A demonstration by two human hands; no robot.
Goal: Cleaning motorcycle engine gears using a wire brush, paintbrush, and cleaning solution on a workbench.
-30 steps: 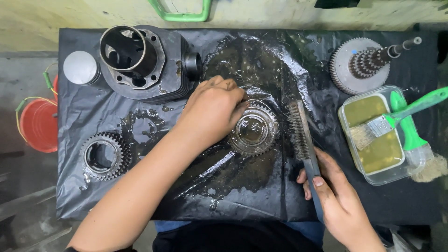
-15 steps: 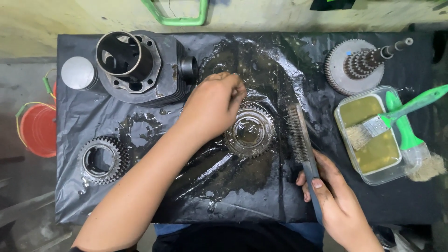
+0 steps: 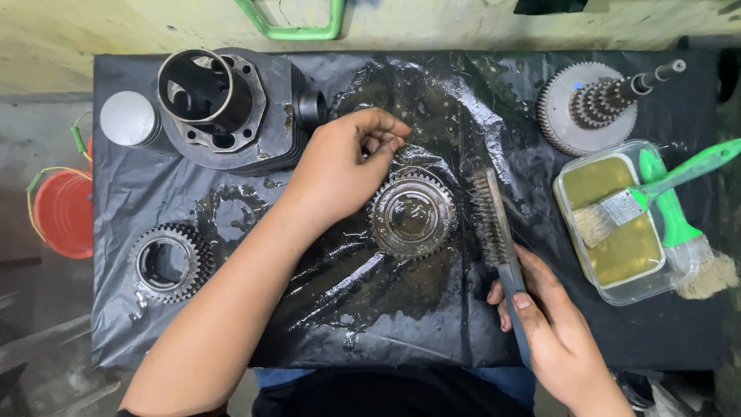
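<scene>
Hovering just above and to the left of the wet gear (image 3: 413,215), the left hand (image 3: 343,166) has its fingers loosely curled, pinching nothing that can be seen; its fingertips sit over the gear's upper-left rim, and whether they touch the teeth cannot be told. The right hand (image 3: 552,324) is closed around the handle of the wire brush (image 3: 494,232), whose long axis runs from that hand up and slightly leftward, the bristled end lying just beside the gear's right edge. So the gear lies between the hands, flat on the black plastic sheet (image 3: 401,309), with the left hand nearer to it.

Compared with half a second ago, the left hand has lifted off the gear and drawn up and away, leaving the gear's face uncovered; the brush and right hand have barely shifted.

Farther out from the left hand sit a finned engine cylinder (image 3: 224,108) and a second gear (image 3: 170,262); beyond the right hand, a tub of yellowish fluid (image 3: 644,289) with a green-handled paintbrush (image 3: 656,189), and a gear cluster on a shaft (image 3: 594,108).
</scene>
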